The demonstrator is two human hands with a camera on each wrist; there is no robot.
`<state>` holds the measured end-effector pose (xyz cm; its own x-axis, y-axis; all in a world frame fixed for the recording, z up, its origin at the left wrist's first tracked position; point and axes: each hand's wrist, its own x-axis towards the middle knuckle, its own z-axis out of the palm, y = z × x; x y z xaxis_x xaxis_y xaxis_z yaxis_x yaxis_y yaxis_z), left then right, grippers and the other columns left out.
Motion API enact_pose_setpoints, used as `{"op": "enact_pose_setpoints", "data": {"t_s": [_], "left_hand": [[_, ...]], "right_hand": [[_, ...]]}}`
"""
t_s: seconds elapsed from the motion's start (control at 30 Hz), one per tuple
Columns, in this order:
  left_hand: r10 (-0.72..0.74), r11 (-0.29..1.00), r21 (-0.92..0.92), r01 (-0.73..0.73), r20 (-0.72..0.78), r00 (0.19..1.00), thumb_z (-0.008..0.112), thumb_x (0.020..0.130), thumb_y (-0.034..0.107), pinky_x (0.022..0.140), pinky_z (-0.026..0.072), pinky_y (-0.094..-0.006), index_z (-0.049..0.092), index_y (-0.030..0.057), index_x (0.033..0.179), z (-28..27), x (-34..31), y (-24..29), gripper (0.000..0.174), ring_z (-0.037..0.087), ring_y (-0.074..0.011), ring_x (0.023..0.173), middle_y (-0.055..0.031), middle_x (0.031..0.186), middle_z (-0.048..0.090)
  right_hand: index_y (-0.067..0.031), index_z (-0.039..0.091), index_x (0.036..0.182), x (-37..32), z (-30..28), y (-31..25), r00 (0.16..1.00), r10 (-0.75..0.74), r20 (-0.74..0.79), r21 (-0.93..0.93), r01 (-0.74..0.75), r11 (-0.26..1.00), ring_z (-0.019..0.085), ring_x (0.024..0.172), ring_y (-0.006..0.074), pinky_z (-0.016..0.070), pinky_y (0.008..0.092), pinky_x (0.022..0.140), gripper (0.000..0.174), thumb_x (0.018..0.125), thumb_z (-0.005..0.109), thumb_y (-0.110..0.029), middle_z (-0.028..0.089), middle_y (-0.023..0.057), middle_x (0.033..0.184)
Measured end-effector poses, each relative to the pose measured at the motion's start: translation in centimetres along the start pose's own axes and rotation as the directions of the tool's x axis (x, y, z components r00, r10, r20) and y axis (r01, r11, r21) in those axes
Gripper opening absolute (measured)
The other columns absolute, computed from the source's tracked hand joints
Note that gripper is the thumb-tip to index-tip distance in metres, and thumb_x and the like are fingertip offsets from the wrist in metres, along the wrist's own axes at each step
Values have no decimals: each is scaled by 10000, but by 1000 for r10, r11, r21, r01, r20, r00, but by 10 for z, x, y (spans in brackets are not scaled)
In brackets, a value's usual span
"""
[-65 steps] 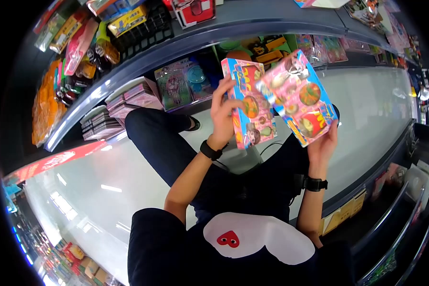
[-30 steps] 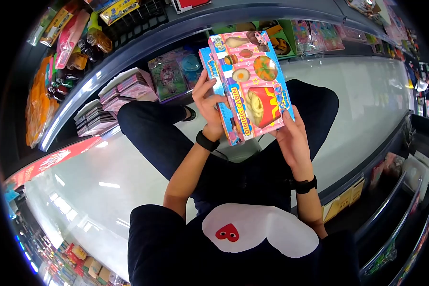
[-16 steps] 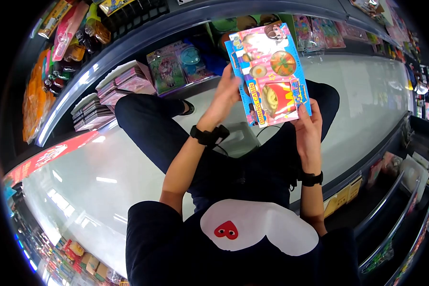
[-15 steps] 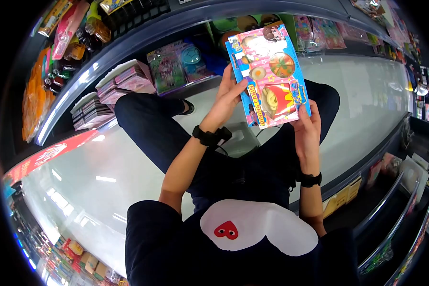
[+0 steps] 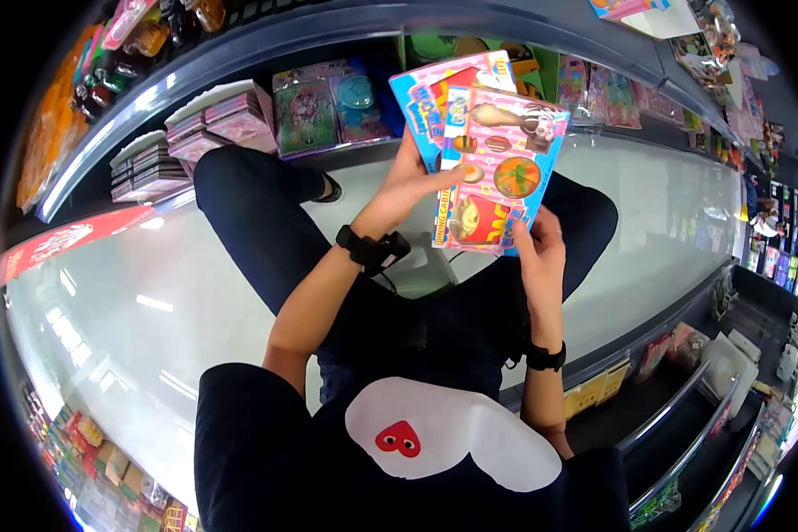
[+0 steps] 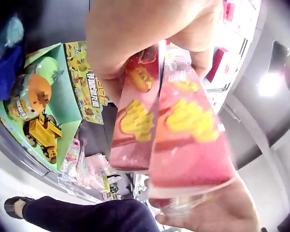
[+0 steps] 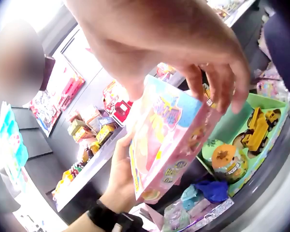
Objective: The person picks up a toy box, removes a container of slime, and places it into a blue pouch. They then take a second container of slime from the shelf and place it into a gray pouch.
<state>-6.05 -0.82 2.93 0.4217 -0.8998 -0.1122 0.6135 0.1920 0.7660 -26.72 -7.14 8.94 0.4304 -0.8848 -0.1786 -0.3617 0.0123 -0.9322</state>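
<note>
Two toy food boxes, pink with blue edges, are held above the lap in the head view. The front box [image 5: 528,142], lettered DINING CABIN, pictures a drumstick, soup and fries. Behind it the rear box [image 5: 417,87] sticks out to the upper left, its lower part covered. My left hand [image 5: 408,188] grips both boxes at their left side, thumb across the front one. At the front box's lower right corner, my right hand [image 5: 543,257] pinches it, thumb on the face. In the left wrist view, the boxes' side panels [image 6: 191,154] spread apart in a V.
A dark shelf edge [image 5: 284,40] runs across the far side. Below it stand pink card packs [image 5: 239,120], bagged toys [image 5: 306,111] and a green display box with a yellow toy truck [image 7: 257,133]. My bent legs [image 5: 248,222] flank a stool. Metal rails [image 5: 656,426] stand lower right.
The boxes, first held apart one in each hand, came together in a stack. Now they are fanned out, the rear one slid to the upper left. The head view has shifted slightly.
</note>
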Motion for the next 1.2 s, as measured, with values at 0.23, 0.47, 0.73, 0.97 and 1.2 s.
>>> {"op": "enact_pose_setpoints", "data": {"t_s": [0.23, 0.47, 0.73, 0.97, 1.2], "left_hand": [[61, 975, -202, -89, -142, 988, 207, 1010, 538, 1061, 388, -392, 309, 51, 1426, 2, 8, -2, 649, 500, -217, 1235, -99, 1421, 438], [40, 951, -293, -97, -196, 980, 528, 962, 114, 1049, 374, -427, 407, 48, 1327, 3, -2, -4, 390, 474, -214, 1258, -96, 1351, 500], [-164, 863, -487, 139, -9, 986, 519, 890, 4, 1067, 363, -478, 306, 84, 1406, 18, -18, -25, 564, 436, -291, 1298, -122, 1407, 432], [14, 871, -478, 110, 249, 968, 527, 954, 332, 1051, 358, -529, 231, 77, 1465, 15, -21, -35, 643, 430, -301, 1301, -129, 1455, 383], [-94, 915, -397, 70, -43, 995, 593, 880, 242, 1029, 385, -463, 383, 47, 1373, 12, -17, -19, 570, 502, -249, 1223, -102, 1322, 523]], "right_hand": [[24, 411, 1229, 13, 20, -7, 980, 122, 160, 346, -171, 922, 645, 920, 130, 533, 253, 767, 437, 881, 666, -41, 661, 144, 1041], [10, 398, 1364, -18, -37, 24, 946, 220, 240, 713, -325, 621, 594, 1134, 243, 480, 390, 981, 491, 960, 565, -212, 555, 146, 1298], [-26, 407, 1355, -2, 5, -2, 974, 203, 103, 966, -147, 215, 507, 1230, 214, 404, 391, 1066, 472, 918, 584, -31, 525, 94, 1330], [-48, 499, 1255, 6, 64, -21, 963, 257, -83, 879, -51, 474, 572, 1104, 134, 473, 310, 954, 378, 908, 645, -83, 585, 38, 1222], [-56, 522, 1203, -24, 53, 3, 965, 70, -251, 425, 44, 904, 507, 880, 108, 439, 250, 765, 583, 708, 829, -71, 559, 12, 1008]]}}
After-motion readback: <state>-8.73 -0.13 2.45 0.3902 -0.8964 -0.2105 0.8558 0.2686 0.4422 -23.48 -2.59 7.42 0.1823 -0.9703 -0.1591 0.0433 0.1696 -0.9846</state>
